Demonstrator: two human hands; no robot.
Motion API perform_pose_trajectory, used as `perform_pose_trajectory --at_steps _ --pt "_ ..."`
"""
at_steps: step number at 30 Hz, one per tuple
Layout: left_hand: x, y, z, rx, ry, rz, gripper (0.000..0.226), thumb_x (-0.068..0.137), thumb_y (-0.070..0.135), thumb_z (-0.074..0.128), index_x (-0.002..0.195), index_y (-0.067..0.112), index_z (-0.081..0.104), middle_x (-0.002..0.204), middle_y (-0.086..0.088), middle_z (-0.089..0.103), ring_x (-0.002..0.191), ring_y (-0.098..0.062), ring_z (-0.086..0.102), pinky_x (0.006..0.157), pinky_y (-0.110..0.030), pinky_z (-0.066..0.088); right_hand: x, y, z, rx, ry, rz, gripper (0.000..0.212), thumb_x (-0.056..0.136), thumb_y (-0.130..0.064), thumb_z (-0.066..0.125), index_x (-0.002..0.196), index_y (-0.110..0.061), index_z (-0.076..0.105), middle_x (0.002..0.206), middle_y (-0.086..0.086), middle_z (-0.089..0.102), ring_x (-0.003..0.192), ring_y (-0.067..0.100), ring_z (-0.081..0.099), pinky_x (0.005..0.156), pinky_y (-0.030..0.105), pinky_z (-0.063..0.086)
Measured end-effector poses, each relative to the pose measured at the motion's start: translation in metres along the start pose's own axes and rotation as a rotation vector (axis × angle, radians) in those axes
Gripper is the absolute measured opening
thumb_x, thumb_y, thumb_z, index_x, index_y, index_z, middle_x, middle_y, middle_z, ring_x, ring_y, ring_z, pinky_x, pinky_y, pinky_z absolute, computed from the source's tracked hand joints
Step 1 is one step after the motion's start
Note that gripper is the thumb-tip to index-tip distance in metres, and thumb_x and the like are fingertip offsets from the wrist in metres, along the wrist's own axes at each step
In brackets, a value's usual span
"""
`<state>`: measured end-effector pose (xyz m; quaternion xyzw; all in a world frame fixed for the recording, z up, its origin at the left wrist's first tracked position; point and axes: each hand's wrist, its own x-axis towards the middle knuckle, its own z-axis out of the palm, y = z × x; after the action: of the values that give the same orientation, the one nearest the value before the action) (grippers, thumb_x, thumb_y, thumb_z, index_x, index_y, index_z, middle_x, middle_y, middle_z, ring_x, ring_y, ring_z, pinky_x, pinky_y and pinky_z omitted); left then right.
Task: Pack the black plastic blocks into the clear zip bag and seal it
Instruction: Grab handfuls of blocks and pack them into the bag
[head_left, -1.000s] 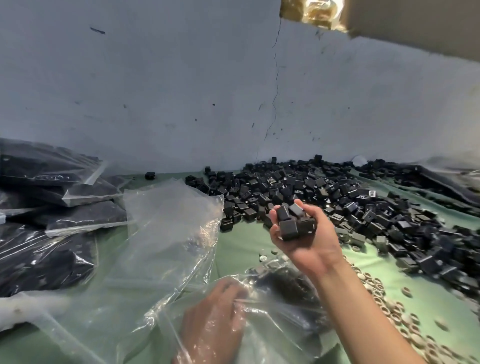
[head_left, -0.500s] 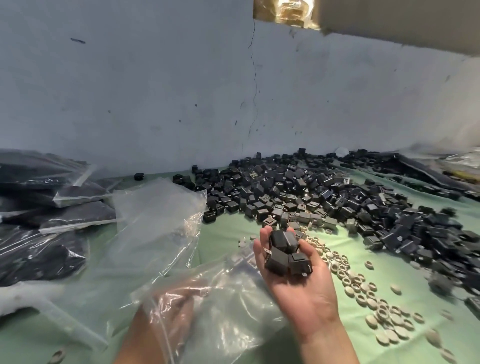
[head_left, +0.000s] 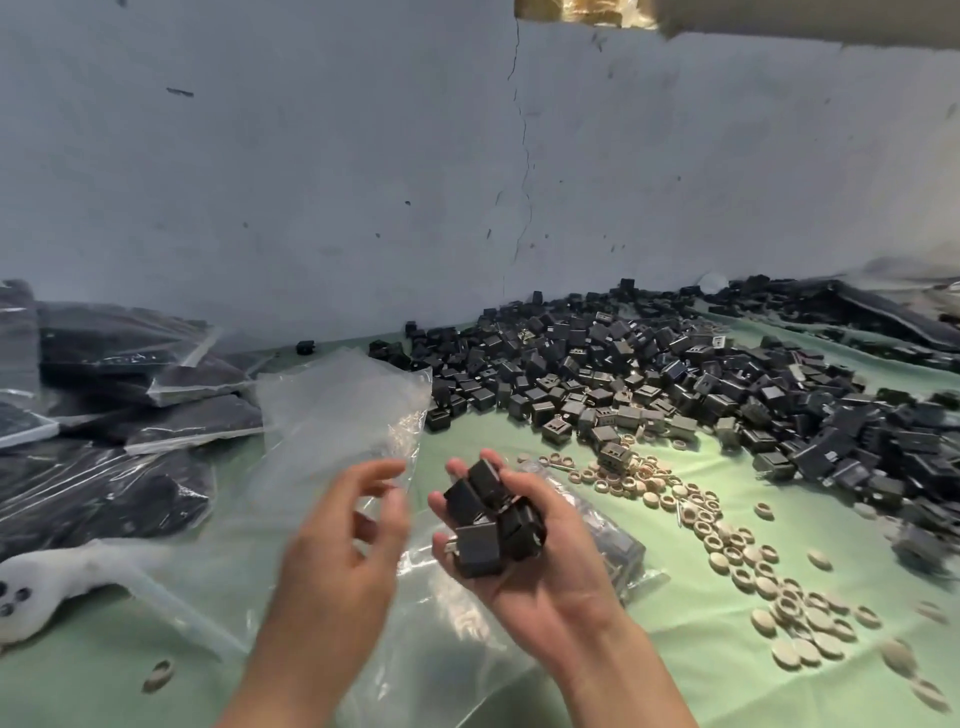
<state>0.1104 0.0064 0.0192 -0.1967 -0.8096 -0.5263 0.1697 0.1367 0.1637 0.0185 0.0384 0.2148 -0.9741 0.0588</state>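
- Writing: none legible. One block in the loose pile (head_left: 649, 374) has a small white tag, too small to read. No brand marks visible.
- Right hand (head_left: 535, 566): palm up, fingers cupped round a handful of black blocks (head_left: 483, 540), roughly five or six, held above the worktop (head_left: 737, 696).
- Left hand (head_left: 343, 545): just beside the right and not touching it. Fingers spread and loosely bent, gripping nothing that I can see. It's motion-blurred.
- Clear zip bag (head_left: 618, 551): lies flat on the green cover under and just right of the right hand. A few dark blocks show inside. Can't tell if the mouth is open.
- Crumpled empty clear bags (head_left: 332, 415) stand up behind the left hand, fingertips close to their edge. Can't tell if they touch.
- The pile runs from the wall (head_left: 311, 182) along the back and down the right side.
- Beige rings (head_left: 727, 535) are scattered between the pile and the right hand, trailing to the front right.
- Filled bags (head_left: 145, 374) are stacked at the left, and a white object (head_left: 41, 587) lies in front of them.
- Free room: a bare green strip between the hands and the pile's near edge, and another at front right, near the forearm.
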Motion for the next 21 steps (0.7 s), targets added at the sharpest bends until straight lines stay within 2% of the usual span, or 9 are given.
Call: perform_pose_trajectory --at_steps 2,4,6,8,10,13,15,18,21 --pt "0.0 0.004 0.016 0.103 -0.111 -0.021 0.035 0.087 0.064 0.051 0.121 0.055 0.048 0.104 0.024 0.056 0.07 0.0 0.062 0.062 -0.022 0.047 0.002 0.01 0.005 0.026 -0.04 0.04 0.039 0.084 -0.014 0.066 0.123 -0.015 0.06 0.129 0.019 0.065 0.117 0.039 0.063 0.09 0.055 0.053" --pt "0.001 0.005 0.025 0.165 -0.138 -0.055 0.046 0.082 0.064 0.053 0.126 0.053 0.046 0.109 0.026 0.048 0.076 0.008 0.059 0.07 -0.023 0.046 0.004 0.014 0.006 -0.003 -0.025 0.053 0.045 0.081 -0.015 0.068 0.126 -0.013 0.062 0.122 0.02 0.068 0.112 0.036 0.066 0.087 0.052 0.054" --pt "0.002 0.004 0.024 0.184 -0.147 -0.087 0.045 0.08 0.061 0.056 0.123 0.053 0.047 0.109 0.024 0.049 0.077 0.01 0.058 0.071 -0.021 0.045 0.005 0.015 0.005 -0.031 -0.001 0.054 0.051 0.079 -0.017 0.07 0.129 -0.014 0.062 0.12 0.02 0.069 0.114 0.036 0.066 0.087 0.05 0.053" --pt "0.003 0.005 0.021 0.169 -0.139 -0.085 0.034 0.081 0.057 0.06 0.114 0.053 0.051 0.106 0.02 0.054 0.073 0.006 0.06 0.065 -0.014 0.043 0.006 0.016 0.006 -0.021 0.01 0.054 0.048 0.078 -0.016 0.069 0.126 -0.013 0.063 0.117 0.021 0.069 0.11 0.037 0.067 0.082 0.05 0.055" --pt "0.003 0.007 0.014 0.047 -0.07 -0.101 0.023 0.083 0.055 0.062 0.106 0.05 0.061 0.096 0.016 0.065 0.064 -0.003 0.061 0.059 -0.015 0.044 0.007 0.017 0.009 0.034 0.008 0.056 0.042 0.078 -0.014 0.069 0.12 -0.014 0.064 0.117 0.02 0.07 0.098 0.038 0.07 0.074 0.048 0.059" --pt "0.002 0.002 -0.009 -0.229 0.072 -0.218 0.019 0.086 0.056 0.063 0.099 0.043 0.067 0.077 0.01 0.072 0.06 -0.007 0.062 0.055 -0.021 0.049 0.01 0.018 0.009 0.079 0.02 0.044 0.047 0.078 -0.014 0.068 0.125 -0.015 0.064 0.122 0.016 0.07 0.092 0.036 0.071 0.076 0.043 0.054" --pt "-0.004 -0.015 -0.027 -0.287 0.144 -0.295 0.009 0.095 0.029 0.062 0.101 0.034 0.067 0.077 0.0 0.071 0.065 -0.016 0.063 0.056 -0.022 0.052 0.013 0.017 0.006 0.115 0.053 0.003 0.047 0.08 -0.014 0.065 0.127 -0.013 0.064 0.121 0.014 0.071 0.089 0.034 0.071 0.077 0.043 0.053" --pt "-0.027 -0.045 -0.048 -0.193 0.177 -0.449 0.041 0.09 -0.008 0.061 0.114 0.025 0.063 0.094 -0.005 0.065 0.069 -0.024 0.066 0.058 -0.009 0.051 0.014 0.007 -0.001 0.202 0.103 -0.068 0.045 0.084 -0.014 0.061 0.129 -0.013 0.064 0.12 0.012 0.071 0.088 0.032 0.071 0.078 0.043 0.055" --pt "-0.05 -0.064 -0.056 -0.085 0.175 -0.488 0.047 0.082 -0.016 0.065 0.112 0.02 0.066 0.101 -0.009 0.066 0.058 -0.002 0.067 0.06 0.002 0.044 0.012 -0.008 -0.008 0.254 0.116 -0.16 0.047 0.084 -0.015 0.061 0.13 -0.017 0.064 0.12 0.011 0.071 0.088 0.027 0.071 0.077 0.043 0.057"
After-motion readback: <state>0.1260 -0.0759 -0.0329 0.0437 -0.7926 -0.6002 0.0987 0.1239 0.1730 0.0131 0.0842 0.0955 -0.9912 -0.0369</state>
